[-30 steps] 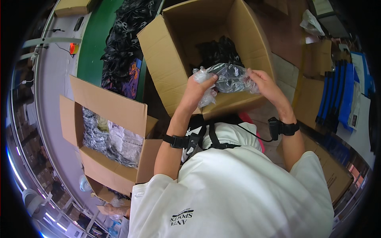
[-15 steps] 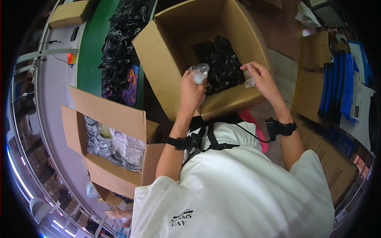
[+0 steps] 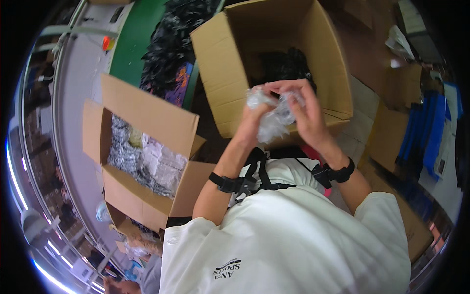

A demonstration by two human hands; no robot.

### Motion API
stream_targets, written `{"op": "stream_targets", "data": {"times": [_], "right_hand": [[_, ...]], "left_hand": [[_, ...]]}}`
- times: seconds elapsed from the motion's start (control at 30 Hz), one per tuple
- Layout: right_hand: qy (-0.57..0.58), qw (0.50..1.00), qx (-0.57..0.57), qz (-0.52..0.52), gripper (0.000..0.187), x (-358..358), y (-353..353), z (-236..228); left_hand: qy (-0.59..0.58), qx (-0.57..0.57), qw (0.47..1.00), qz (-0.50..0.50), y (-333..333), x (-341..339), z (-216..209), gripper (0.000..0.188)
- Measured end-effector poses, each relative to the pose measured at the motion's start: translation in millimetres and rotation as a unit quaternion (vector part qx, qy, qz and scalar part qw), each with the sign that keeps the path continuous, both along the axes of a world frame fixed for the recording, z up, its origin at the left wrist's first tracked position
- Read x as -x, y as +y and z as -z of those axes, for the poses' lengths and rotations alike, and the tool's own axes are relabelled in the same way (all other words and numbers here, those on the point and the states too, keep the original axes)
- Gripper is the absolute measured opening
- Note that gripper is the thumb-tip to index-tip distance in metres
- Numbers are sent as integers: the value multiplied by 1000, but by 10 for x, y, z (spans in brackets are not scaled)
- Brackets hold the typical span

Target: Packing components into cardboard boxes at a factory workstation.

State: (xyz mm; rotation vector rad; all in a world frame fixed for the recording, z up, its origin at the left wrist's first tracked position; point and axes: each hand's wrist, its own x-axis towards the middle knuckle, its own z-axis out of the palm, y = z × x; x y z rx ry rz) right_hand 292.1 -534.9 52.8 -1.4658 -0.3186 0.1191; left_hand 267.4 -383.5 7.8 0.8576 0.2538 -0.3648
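Observation:
Over the near edge of a large open cardboard box, my two hands are close together. My left hand is closed round crumpled clear plastic bags, with part of the plastic bulging above its fist. My right hand grips the same bunch from the other side, thumb and fingers pinching it. Whether this is one bag or more, I cannot tell. Inside the box, partly hidden behind my hands, lies a pile of black packed items.
To the left stands another open cardboard box holding grey and clear bagged goods. Beyond it, a green table carries a heap of black items. Blue packs are at the right. Part of another person shows at lower left.
My right hand has moved left from the box's right side to meet my left hand. Their plastic is now bunched together. The view has shifted, and the boxes appear farther right.

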Motion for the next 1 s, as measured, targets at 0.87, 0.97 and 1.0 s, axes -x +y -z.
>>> {"op": "stream_targets", "data": {"times": [0.87,0.97,1.0], "right_hand": [[7,921,275,275,21,649,-639,-12],[51,931,267,245,19,525,-774,6],[101,932,274,213,20,529,-757,0]], "left_hand": [[-142,-80,986,-46,-271,-276,627,21],[-34,161,986,-28,-319,-187,360,23],[-33,154,987,-23,-311,-145,286,23]]}}
